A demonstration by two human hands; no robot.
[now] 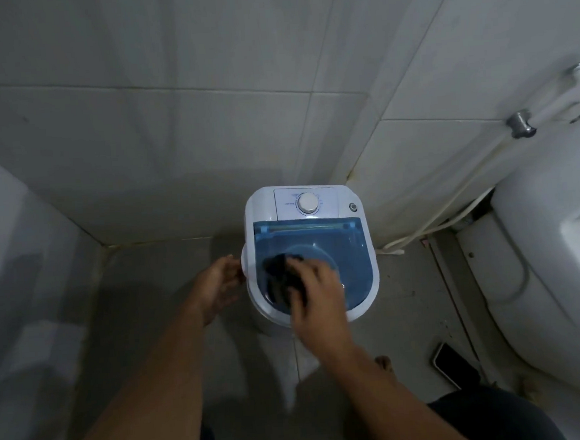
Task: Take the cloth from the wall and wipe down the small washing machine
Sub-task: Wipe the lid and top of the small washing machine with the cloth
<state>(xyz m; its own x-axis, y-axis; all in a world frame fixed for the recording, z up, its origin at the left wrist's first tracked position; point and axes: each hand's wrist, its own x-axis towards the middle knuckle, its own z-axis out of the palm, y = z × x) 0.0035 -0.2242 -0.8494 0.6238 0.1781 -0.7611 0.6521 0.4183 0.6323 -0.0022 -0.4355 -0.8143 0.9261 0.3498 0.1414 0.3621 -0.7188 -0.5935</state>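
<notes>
The small white washing machine stands on the floor in the corner, with a blue see-through lid and a white dial on its back panel. A dark cloth lies bunched on the left front of the lid. My right hand presses on the cloth and grips it. My left hand rests against the machine's left side at a round white side handle, fingers curled toward it; whether it grips is unclear.
A white toilet fills the right side, with a hose running along the wall behind it. A dark phone lies on the floor right of my arm. Tiled walls close in behind and on the left.
</notes>
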